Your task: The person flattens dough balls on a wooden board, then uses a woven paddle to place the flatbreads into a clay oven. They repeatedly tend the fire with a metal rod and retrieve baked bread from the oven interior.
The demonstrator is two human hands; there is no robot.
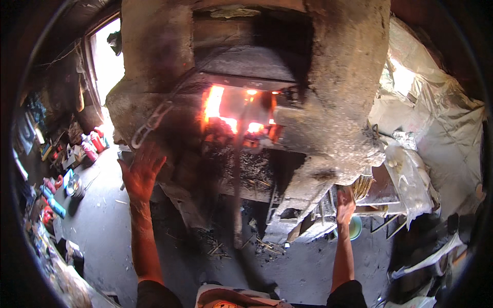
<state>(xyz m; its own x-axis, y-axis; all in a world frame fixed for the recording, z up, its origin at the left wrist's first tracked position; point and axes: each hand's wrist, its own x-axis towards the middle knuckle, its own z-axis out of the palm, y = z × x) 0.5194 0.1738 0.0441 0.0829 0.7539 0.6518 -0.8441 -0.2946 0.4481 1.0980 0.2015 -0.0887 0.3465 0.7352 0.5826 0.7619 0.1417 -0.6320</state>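
My left hand (144,173) is raised with its fingers apart at the left side of a clay stove (339,92). Just above its fingertips is the looped end of a thin metal rod (152,123), blurred against the stove. At the stove's lower right corner is my right hand (346,206), its fingers partly hidden. Beside it hangs a bundle of straw bristles (363,186); whether I grip it, I cannot tell. Between my hands, a fire (231,119) glows in the stove's mouth. A long wooden stick (238,192) reaches from the fire down towards the floor.
At left are an open doorway (108,61), red flasks (94,144) and a metal pot (75,187) on the floor (100,231). Plastic sheeting (431,127) covers the right wall. Below my right hand stands a green basin (355,227). Loose straw (269,246) lies before the stove.
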